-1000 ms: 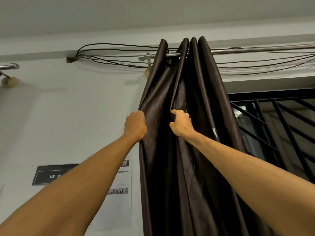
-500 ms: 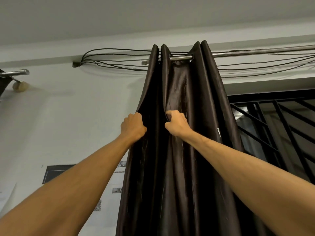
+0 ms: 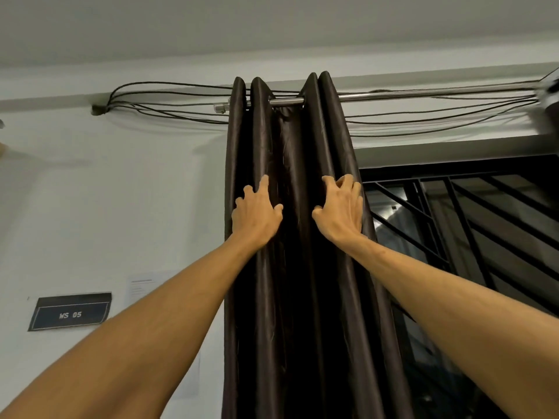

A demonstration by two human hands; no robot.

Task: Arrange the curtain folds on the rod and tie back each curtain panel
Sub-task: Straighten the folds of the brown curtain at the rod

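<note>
Four fold ridges of the dark brown satin curtain panel (image 3: 302, 297) stand on the polished metal rod (image 3: 423, 93), grouped as two close pairs with a short bare length of rod between them. The panel hangs gathered near the rod's left end, against the white wall and at the left edge of the window.

Change since one second ago: both hands gripped the fabric in closed fists, and the ridges were bunched unevenly at the top. Both grips are now released. The left hand (image 3: 257, 213) lies on the left pair of folds with fingers spread and apart. The right hand (image 3: 340, 210) lies on the right pair with fingers spread and slightly bent. Neither hand clamps cloth.

Judgement: the fold-spacing step on this panel is near completion, and the hands are smoothing the pleats downward. Tying back is not yet done; no tie-back is visible.

Surroundings: black cables (image 3: 181, 86) run along the wall behind the rod, a black metal window grille (image 3: 453, 222) stands to the right, and a dark rectangular sign marked "WS 05" (image 3: 71, 311) is fixed at lower left.
</note>
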